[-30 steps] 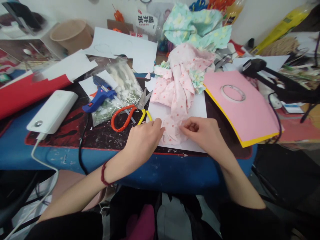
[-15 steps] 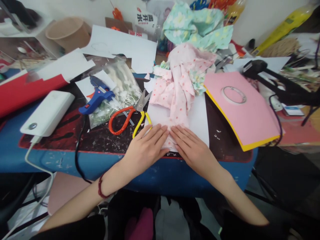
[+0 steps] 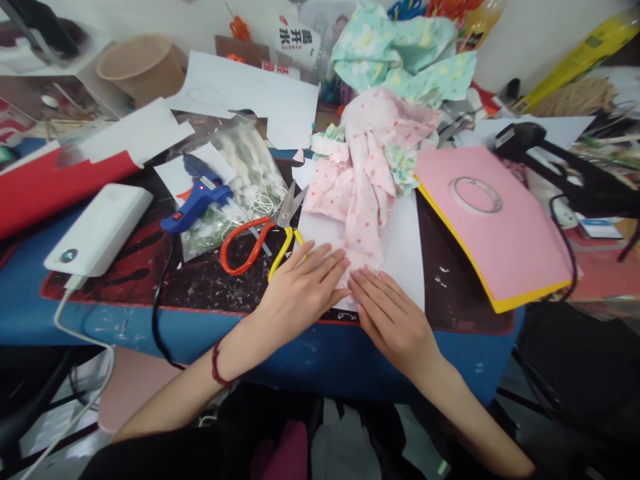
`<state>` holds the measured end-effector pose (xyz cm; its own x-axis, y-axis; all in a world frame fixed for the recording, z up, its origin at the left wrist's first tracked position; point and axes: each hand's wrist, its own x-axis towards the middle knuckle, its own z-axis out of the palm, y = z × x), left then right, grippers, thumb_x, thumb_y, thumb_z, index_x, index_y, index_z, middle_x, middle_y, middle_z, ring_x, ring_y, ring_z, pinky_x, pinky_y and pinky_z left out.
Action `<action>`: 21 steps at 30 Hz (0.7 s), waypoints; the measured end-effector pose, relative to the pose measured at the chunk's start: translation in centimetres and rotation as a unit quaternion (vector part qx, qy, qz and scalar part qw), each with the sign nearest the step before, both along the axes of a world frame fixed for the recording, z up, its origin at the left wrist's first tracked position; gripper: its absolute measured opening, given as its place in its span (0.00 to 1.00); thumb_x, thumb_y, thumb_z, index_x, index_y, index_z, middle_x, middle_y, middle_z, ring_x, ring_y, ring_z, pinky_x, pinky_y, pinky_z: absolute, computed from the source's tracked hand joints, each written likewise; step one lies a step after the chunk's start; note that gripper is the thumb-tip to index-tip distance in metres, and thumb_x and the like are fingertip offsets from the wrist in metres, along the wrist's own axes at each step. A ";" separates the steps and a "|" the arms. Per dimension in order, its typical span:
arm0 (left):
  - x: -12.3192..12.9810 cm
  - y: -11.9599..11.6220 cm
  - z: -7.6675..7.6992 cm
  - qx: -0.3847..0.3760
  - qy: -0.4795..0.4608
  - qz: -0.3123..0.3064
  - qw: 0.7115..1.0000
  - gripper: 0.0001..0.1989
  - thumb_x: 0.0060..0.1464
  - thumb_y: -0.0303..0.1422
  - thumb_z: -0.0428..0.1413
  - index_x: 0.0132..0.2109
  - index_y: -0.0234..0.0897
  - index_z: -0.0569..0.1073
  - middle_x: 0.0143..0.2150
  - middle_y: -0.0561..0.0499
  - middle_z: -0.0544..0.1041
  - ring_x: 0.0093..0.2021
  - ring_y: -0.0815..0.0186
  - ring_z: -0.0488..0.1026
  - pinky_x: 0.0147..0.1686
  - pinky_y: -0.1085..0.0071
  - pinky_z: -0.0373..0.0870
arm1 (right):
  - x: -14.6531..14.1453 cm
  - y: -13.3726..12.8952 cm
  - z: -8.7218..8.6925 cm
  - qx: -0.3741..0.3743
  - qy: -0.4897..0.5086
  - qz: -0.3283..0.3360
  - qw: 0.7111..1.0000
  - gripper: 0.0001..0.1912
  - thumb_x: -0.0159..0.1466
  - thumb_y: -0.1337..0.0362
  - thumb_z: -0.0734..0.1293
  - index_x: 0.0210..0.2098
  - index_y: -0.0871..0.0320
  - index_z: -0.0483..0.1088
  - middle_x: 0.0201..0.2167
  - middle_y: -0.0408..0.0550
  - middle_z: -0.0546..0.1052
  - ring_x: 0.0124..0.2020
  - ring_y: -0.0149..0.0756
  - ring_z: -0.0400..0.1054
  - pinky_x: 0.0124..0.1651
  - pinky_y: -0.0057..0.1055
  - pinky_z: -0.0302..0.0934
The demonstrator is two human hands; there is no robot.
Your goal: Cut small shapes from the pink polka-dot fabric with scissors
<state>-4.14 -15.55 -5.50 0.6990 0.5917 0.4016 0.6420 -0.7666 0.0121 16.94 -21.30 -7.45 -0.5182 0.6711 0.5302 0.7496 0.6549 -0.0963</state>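
Note:
Pink fabric with red dots (image 3: 370, 193) lies crumpled over a sheet of white paper (image 3: 407, 247) near the table's front edge. My left hand (image 3: 303, 287) rests flat beside the near end of the fabric, its fingers stretched and slightly apart, over the paper. On the fabric's near end lies my right hand (image 3: 393, 313), fingers straight and close together. Fingertips of both hands almost meet, and the cloth under them is hidden. Scissors (image 3: 286, 217) with one red and one yellow handle lie left of the paper, the yellow handle close to my left fingers.
A blue glue gun (image 3: 200, 197) lies on a clear plastic bag (image 3: 250, 160) at left, beside a white power bank (image 3: 100, 230) with a cable. Pink card (image 3: 485, 247) bearing a clear ring (image 3: 477, 195) is at right. Green floral fabric (image 3: 400, 53) sits behind.
My right hand has slid slightly toward the table's front edge. My left fingers have spread a little. The whole view has shifted slightly.

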 end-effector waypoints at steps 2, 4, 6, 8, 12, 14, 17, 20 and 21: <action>0.0 -0.5 0.1 0.026 0.004 -0.006 1.000 0.19 0.69 0.38 0.52 0.59 0.32 0.75 0.59 0.47 0.79 0.62 0.56 0.75 0.64 0.55 0.67 | -0.1 0.0 -0.1 0.006 0.022 0.000 1.000 0.29 0.63 0.77 0.69 0.64 0.70 0.66 0.56 0.63 0.78 0.61 0.51 0.73 0.62 0.49 0.73; 0.0 -1.2 0.2 0.044 0.004 -0.016 0.999 0.19 0.68 0.37 0.54 0.58 0.30 0.76 0.58 0.47 0.80 0.62 0.56 0.75 0.65 0.57 0.66 | -0.2 0.1 -0.3 0.008 0.036 0.003 0.999 0.29 0.62 0.78 0.69 0.63 0.70 0.67 0.56 0.64 0.79 0.60 0.51 0.73 0.61 0.50 0.73; -0.1 -1.9 0.2 0.052 0.004 -0.023 0.998 0.18 0.67 0.36 0.55 0.57 0.28 0.76 0.57 0.46 0.81 0.60 0.56 0.76 0.65 0.58 0.66 | -0.2 0.1 -0.4 0.001 0.047 0.004 0.999 0.27 0.62 0.79 0.69 0.61 0.71 0.69 0.56 0.64 0.78 0.61 0.51 0.73 0.61 0.50 0.73; -0.4 -2.3 0.5 0.050 -0.004 -0.034 0.998 0.17 0.67 0.35 0.55 0.56 0.28 0.77 0.55 0.46 0.82 0.58 0.57 0.77 0.64 0.59 0.66 | -0.1 0.1 -0.4 -0.013 0.062 0.004 0.998 0.26 0.62 0.79 0.69 0.60 0.70 0.70 0.57 0.62 0.78 0.61 0.50 0.72 0.63 0.50 0.72; -1.7 -1.9 1.5 0.026 -0.068 -0.052 0.996 0.07 0.65 0.31 0.58 0.47 0.37 0.79 0.48 0.55 0.85 0.55 0.58 0.80 0.63 0.56 0.66 | 0.9 0.3 0.3 -0.100 0.101 0.015 0.990 0.22 0.65 0.77 0.67 0.59 0.65 0.72 0.57 0.55 0.79 0.63 0.41 0.71 0.68 0.43 0.67; -2.2 -1.5 2.0 0.042 -0.079 -0.022 0.996 0.05 0.63 0.28 0.59 0.45 0.37 0.79 0.46 0.56 0.85 0.53 0.58 0.80 0.62 0.56 0.65 | 1.5 0.5 0.8 -0.125 0.121 0.005 0.985 0.20 0.66 0.76 0.67 0.57 0.62 0.74 0.56 0.52 0.80 0.61 0.37 0.73 0.68 0.39 0.66; -2.5 -1.1 2.2 0.064 -0.047 0.002 0.997 0.09 0.64 0.30 0.59 0.50 0.35 0.78 0.50 0.53 0.85 0.54 0.57 0.80 0.61 0.55 0.63 | 2.1 0.8 1.2 -0.092 0.125 -0.024 0.988 0.19 0.66 0.75 0.67 0.56 0.61 0.74 0.54 0.52 0.81 0.60 0.37 0.73 0.69 0.41 0.66; -2.5 -0.7 2.0 0.051 0.009 -0.022 0.998 0.16 0.67 0.37 0.56 0.57 0.33 0.75 0.59 0.49 0.80 0.60 0.56 0.76 0.62 0.54 0.63 | 2.4 1.1 1.1 -0.099 0.065 -0.018 0.993 0.22 0.67 0.71 0.68 0.61 0.61 0.70 0.60 0.53 0.77 0.65 0.42 0.69 0.69 0.47 0.65; -2.5 -0.5 1.9 0.044 0.027 -0.030 0.998 0.17 0.68 0.38 0.55 0.58 0.34 0.74 0.60 0.49 0.79 0.62 0.55 0.74 0.62 0.54 0.63 | 2.5 1.2 1.0 -0.107 0.044 -0.018 0.993 0.23 0.67 0.70 0.68 0.62 0.61 0.69 0.62 0.53 0.75 0.66 0.43 0.67 0.69 0.48 0.64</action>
